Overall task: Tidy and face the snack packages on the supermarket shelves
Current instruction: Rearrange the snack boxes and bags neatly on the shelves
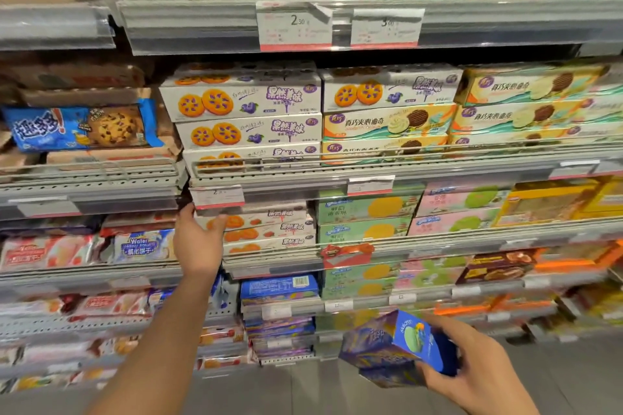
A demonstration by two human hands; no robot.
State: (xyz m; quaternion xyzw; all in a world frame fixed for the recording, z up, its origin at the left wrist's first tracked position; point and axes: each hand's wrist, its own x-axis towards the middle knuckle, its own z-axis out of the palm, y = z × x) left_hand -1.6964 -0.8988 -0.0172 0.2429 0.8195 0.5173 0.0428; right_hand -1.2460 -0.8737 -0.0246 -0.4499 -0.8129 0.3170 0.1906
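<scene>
**Price tags and pack names**

Up top, a white price tag (294, 26) reads "2.50", and the tag beside it (386, 27) shows "3", the smaller digits blurred. Down left, a wafer packet (143, 245) carries "Wafer" in white. The boxes' Chinese lettering is too blurred to read with confidence.

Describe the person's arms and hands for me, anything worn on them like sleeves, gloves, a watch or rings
Both are bare. The left hand and its forearm show no sleeve, glove, watch or bracelet along the whole visible length. The right hand is also ungloved, with no ring or wristband visible; only a short stretch of its wrist is in view. No markings show on either, though the picture is somewhat blurred.
</scene>
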